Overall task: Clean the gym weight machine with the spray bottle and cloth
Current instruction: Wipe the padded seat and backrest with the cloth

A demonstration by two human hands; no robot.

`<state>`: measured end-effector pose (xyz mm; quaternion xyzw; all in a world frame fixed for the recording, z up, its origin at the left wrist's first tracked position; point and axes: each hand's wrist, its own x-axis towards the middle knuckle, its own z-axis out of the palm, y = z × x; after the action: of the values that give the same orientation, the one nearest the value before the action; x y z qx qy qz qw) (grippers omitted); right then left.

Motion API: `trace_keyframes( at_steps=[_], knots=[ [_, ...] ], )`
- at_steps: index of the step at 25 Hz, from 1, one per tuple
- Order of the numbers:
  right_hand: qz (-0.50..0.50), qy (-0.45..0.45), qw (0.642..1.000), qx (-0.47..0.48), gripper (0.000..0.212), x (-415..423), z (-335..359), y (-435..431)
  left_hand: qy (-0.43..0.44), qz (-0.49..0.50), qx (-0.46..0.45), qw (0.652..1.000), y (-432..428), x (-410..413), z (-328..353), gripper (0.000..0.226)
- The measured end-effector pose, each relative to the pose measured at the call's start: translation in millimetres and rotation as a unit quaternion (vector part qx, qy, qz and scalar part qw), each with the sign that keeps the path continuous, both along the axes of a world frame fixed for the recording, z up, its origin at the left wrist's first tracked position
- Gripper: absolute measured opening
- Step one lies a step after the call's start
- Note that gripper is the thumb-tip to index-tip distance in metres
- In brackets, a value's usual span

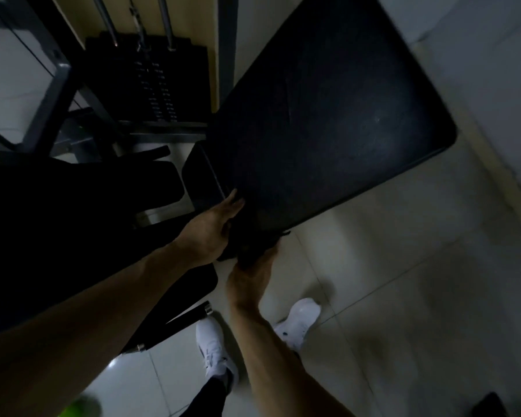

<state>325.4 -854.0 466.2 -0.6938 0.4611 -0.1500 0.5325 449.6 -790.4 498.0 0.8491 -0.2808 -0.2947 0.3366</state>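
Head camera view, looking steeply down in dim light at a person's two bare forearms reaching toward a gym weight machine. The left grip (211,230), a bare hand seen from its back, lies against the nearest corner of a large black seat pad (328,115), its thumb along the pad's edge and its fingers vanishing into shadow; whether they pinch anything cannot be told. Just below and to the right of it, the right grip (248,281) comes up from underneath with fingers curled around a dark bunched cloth (250,248), which sits between the two grips and touches the pad's corner. From both grips the pad stretches away, up and to the right, on a diagonal, so nearly all of its surface lies beyond the cloth. The left grip is the nearer one to the pad's edge, while the right one carries the cloth. A wipe from here would probably have to travel outward from this corner along that diagonal. Beyond the left grip, farther off, stands the black weight stack (151,85). Under the right forearm are white shoes (214,347) on a pale tiled floor (403,296). No spray bottle can be made out; a blurred green shape (83,406) below the left forearm is too unclear to name.
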Motion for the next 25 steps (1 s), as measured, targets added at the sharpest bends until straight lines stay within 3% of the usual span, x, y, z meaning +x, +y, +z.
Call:
trace_keyframes(
  at_steps=[3, 6, 9, 12, 13, 15, 17, 19, 21, 22, 23, 25],
  knots=[
    [0.058, 0.066, 0.994, 0.063, 0.049, -18.7, 53.1, -36.5, 0.118, 0.113, -0.055, 0.985, 0.7, -18.8, 44.7, 0.04],
    [0.131, 0.051, 0.988, 0.066, 0.056, -19.1, 140.7, -75.7, 0.284, 0.208, -0.192, 0.916, -13.8, -40.0, 105.8, 0.021],
    [0.162, -0.011, 0.986, 0.029, 0.041, -8.4, 213.2, -105.9, 0.371, 0.221, -0.325, 0.842, -47.9, -55.2, 152.1, 0.015],
    [0.146, -0.03, 0.987, 0.053, 0.053, 0.4, 244.1, -123.4, 0.431, 0.29, -0.363, 0.773, -84.1, -61.0, 182.1, 0.014],
    [0.139, -0.051, 0.984, 0.094, 0.051, 1.8, 250.6, -128.2, 0.431, 0.303, -0.357, 0.771, -94.2, -60.9, 190.8, 0.012],
    [0.137, -0.068, 0.978, 0.141, 0.039, 1.3, 262.6, -141.5, 0.393, 0.309, -0.32, 0.805, -108.4, -58.4, 197.2, 0.004],
    [0.17, -0.037, 0.98, 0.093, 0.037, 3.1, 278.3, -162.9, 0.344, 0.317, -0.269, 0.842, -113.7, -51.7, 193.8, 0.01],
    [0.229, -0.026, 0.973, -0.025, 0.052, 12.4, 293.4, -196.6, 0.303, 0.353, -0.224, 0.856, -113.8, -46.8, 178.9, 0.012],
    [0.32, -0.016, 0.917, -0.236, 0.066, 30.7, 301.0, -240.2, 0.266, 0.397, -0.171, 0.862, -110.7, -45.4, 160.0, 0.005],
    [0.397, 0.002, 0.849, -0.348, 0.069, 41.5, 299.2, -261.4, 0.247, 0.409, -0.138, 0.868, -109.0, -46.5, 151.1, 0.008],
    [0.475, 0.026, 0.758, -0.447, 0.072, 49.7, 295.9, -277.2, 0.235, 0.414, -0.111, 0.873, -107.6, -48.1, 140.2, 0.014],
    [0.583, 0.069, 0.579, -0.566, 0.075, 54.1, 283.8, -297.3, 0.229, 0.415, -0.075, 0.877, -107.5, -50.1, 123.5, 0.032]
  ],
)
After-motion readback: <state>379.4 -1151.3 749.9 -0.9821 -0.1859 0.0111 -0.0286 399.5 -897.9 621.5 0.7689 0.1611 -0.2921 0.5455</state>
